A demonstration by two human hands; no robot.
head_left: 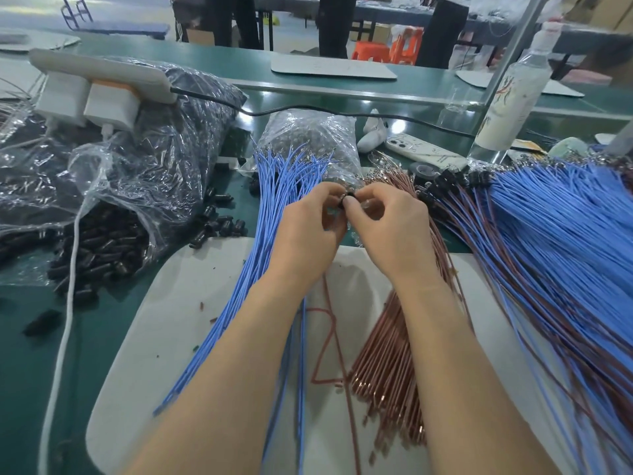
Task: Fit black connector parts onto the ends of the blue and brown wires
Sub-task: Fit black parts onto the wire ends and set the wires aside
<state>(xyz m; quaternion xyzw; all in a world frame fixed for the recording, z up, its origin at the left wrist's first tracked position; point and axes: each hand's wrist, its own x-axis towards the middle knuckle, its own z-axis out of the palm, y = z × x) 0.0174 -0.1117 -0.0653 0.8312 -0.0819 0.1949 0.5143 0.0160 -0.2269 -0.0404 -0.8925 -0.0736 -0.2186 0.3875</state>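
**Inspector:** Connector part, black: location and condition?

**Operator:** One black connector part (343, 199) sits between my two hands, just above frame centre. My left hand (310, 231) has thumb and forefinger drawn narrow around it from nine o'clock. My right hand (387, 228) pinches in from three o'clock, its thumb tip pressed against the part.

**Inspector:** Handling assessment?

**Operator:** Judged light, small and rigid, with a smooth shell that could slip, so it wants a grip on its sides, leaving the opening free. The wires look thin and limp; I would hold each close behind its metal terminal so it does not buckle when pushed.

**Inspector:** Stock positions?

**Operator:** Loose blue wires (270, 234) fan toward eleven o'clock under my left wrist. Bare brown wires (390, 351) lie at five o'clock of the hands. The finished blue and brown bundle (548, 241) spreads at three o'clock. Spare black parts spill from a plastic bag (113, 207) at nine o'clock.

**Inspector:** Limits of observation?

**Operator:** My fingers cover most of the part. I cannot tell which wire is entering it, nor whether a terminal is seated. The contact is blurred.
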